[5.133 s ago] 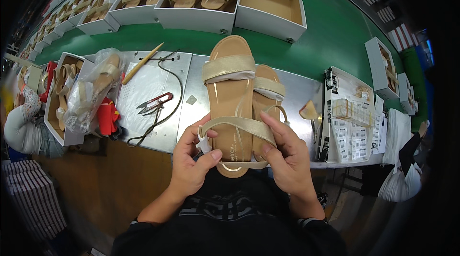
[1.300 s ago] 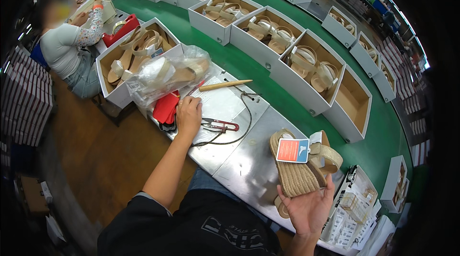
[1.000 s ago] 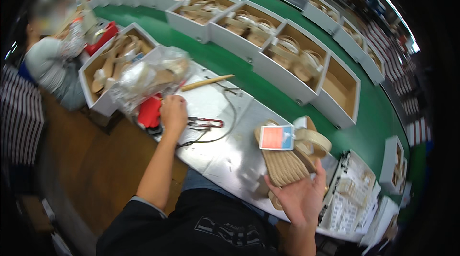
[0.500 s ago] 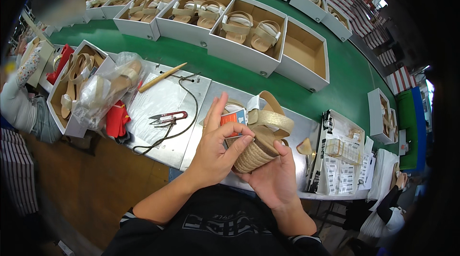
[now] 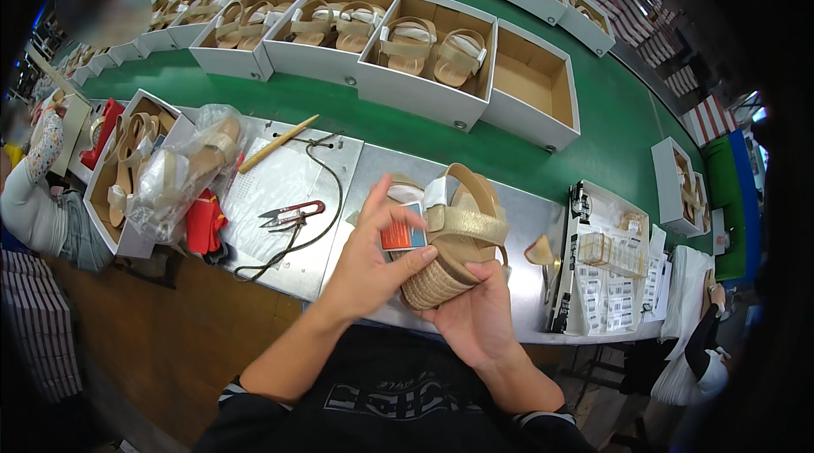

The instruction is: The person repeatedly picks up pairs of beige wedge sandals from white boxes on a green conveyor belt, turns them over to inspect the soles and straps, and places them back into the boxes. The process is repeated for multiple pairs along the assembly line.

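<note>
A gold-strapped wedge sandal [image 5: 466, 226] with a woven, rope-like sole is tilted in front of me over the metal worktop. My right hand [image 5: 475, 313] is closed around its heel end from below, thumb on the upper edge. My left hand [image 5: 369, 258] is at its left side, fingers stretched out and apart, the thumb touching the sole's edge. Beside those fingers hangs an orange-and-blue tag [image 5: 402, 231]. White wrapping [image 5: 436, 192] covers part of a strap. Another strap end shows behind the tag; whether it belongs to a second sandal I cannot tell.
Thread snips [image 5: 292, 214] with a dark cord and a wooden stick [image 5: 278, 144] are on the left worktop. Bagged sandals [image 5: 182, 164] lie over an open box. Boxed sandals [image 5: 407, 46] line the green belt [image 5: 331, 118]. A label tray [image 5: 606, 283] stands right. Co-workers are at both sides.
My left index finger and thumb have parted from their pinch at the sole's edge. The sandal has shifted slightly, and more of the tag shows. My right hand keeps its hold.
</note>
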Action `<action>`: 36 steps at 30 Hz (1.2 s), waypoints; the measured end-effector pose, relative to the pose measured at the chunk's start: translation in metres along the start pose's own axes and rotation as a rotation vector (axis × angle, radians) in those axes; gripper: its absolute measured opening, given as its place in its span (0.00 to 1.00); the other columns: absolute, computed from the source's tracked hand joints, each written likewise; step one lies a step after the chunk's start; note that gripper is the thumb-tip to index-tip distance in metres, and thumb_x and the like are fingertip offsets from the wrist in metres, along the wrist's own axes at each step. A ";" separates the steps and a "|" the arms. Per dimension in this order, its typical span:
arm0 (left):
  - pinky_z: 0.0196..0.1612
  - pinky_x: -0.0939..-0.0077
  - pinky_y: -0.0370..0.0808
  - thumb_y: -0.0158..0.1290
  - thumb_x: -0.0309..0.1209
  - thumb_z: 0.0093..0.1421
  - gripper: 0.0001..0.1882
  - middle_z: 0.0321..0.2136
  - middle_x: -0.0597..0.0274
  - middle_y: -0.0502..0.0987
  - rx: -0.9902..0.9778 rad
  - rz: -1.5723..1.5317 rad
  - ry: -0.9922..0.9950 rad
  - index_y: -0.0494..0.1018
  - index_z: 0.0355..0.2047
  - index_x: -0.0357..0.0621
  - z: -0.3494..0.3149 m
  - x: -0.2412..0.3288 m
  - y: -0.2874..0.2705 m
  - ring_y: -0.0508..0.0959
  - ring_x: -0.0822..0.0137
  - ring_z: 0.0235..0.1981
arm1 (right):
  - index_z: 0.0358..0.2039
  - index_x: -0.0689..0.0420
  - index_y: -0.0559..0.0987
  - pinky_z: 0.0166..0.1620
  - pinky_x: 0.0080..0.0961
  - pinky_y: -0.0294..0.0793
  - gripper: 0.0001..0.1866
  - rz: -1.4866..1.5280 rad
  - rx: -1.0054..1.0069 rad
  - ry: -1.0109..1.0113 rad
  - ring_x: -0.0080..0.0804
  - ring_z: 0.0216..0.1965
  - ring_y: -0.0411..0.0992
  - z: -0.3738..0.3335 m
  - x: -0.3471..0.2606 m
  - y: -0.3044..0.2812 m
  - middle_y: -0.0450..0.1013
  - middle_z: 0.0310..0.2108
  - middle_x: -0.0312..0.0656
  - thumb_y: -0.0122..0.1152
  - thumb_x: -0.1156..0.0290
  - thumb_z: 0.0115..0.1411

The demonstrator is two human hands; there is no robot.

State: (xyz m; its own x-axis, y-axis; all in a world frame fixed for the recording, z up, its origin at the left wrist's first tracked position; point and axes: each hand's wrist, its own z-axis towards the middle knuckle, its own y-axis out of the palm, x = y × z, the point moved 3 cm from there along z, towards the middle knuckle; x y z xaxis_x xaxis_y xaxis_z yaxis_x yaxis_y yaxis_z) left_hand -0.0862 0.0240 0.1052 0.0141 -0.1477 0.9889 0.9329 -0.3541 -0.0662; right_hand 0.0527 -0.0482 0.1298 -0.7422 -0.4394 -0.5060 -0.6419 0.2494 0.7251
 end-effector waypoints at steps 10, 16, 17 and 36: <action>0.68 0.64 0.50 0.65 0.29 0.50 0.37 0.69 0.37 0.43 0.037 -0.226 -0.232 0.64 0.61 0.47 -0.012 -0.038 -0.028 0.48 0.53 0.70 | 0.68 0.61 0.52 0.65 0.37 0.55 0.31 -0.444 0.044 -0.172 0.31 0.63 0.59 0.018 0.024 -0.032 0.58 0.64 0.46 0.47 0.68 0.67; 0.67 0.56 0.50 0.58 0.25 0.51 0.27 0.65 0.41 0.58 0.267 0.266 0.158 0.70 0.53 0.41 -0.038 0.006 -0.035 0.54 0.49 0.68 | 0.65 0.65 0.59 0.54 0.33 0.69 0.34 -1.114 0.345 -0.688 0.36 0.58 0.64 -0.045 -0.034 -0.065 0.62 0.60 0.48 0.60 0.72 0.61; 0.67 0.57 0.52 0.57 0.24 0.53 0.25 0.64 0.42 0.60 0.263 0.257 0.208 0.70 0.53 0.39 -0.040 0.022 -0.024 0.56 0.50 0.68 | 0.64 0.65 0.60 0.53 0.31 0.70 0.35 -1.418 0.541 -0.818 0.34 0.55 0.66 -0.047 -0.042 -0.068 0.63 0.58 0.47 0.61 0.71 0.59; 0.59 0.72 0.65 0.41 0.11 0.56 0.47 0.66 0.46 0.55 -0.359 -0.557 -0.274 0.31 0.70 0.50 -0.034 0.026 0.089 0.64 0.62 0.62 | 0.58 0.64 0.68 0.30 0.16 0.63 0.23 -0.886 0.488 -0.685 0.15 0.26 0.61 -0.077 -0.043 -0.082 0.69 0.26 0.33 0.47 0.78 0.61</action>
State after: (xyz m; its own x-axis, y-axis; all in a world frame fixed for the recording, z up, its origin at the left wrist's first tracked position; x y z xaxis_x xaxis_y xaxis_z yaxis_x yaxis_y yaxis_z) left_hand -0.0150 -0.0424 0.1208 -0.2960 0.3638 0.8832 0.6523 -0.5985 0.4651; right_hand 0.1519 -0.1163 0.1278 0.1350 -0.1126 -0.9844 -0.8727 0.4570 -0.1720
